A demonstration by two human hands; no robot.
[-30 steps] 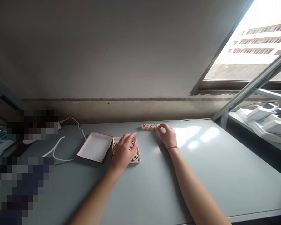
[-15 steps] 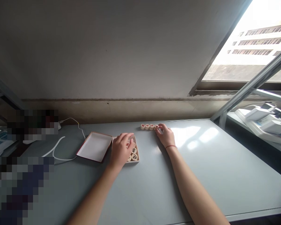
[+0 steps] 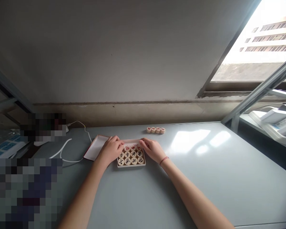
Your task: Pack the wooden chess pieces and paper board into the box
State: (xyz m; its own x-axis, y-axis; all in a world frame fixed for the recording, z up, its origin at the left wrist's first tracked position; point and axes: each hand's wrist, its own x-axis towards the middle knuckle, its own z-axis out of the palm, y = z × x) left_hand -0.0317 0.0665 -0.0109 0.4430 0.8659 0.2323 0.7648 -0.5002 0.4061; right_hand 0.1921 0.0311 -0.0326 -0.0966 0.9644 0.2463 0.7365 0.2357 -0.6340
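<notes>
An open box (image 3: 131,166) of round wooden pieces with red and black characters lies on the grey table. My left hand (image 3: 111,148) is at the box's upper left corner, fingers bent, partly over the box lid (image 3: 95,149). On the other side, my right hand (image 3: 153,149) has its fingertips at the box's upper right edge. Both hands seem to grip the box by its sides. Farther back, a short row of wooden pieces (image 3: 155,130) with red characters stands apart from the hands.
A white cable (image 3: 62,149) curls on the table (image 3: 193,184) at the left, near a power strip (image 3: 4,146). White devices (image 3: 274,122) sit on a shelf at the right. A wall rises behind the table.
My right hand has left the row of pieces and come to the box's right side. My left hand has moved off the pieces to the left edge, uncovering more of them.
</notes>
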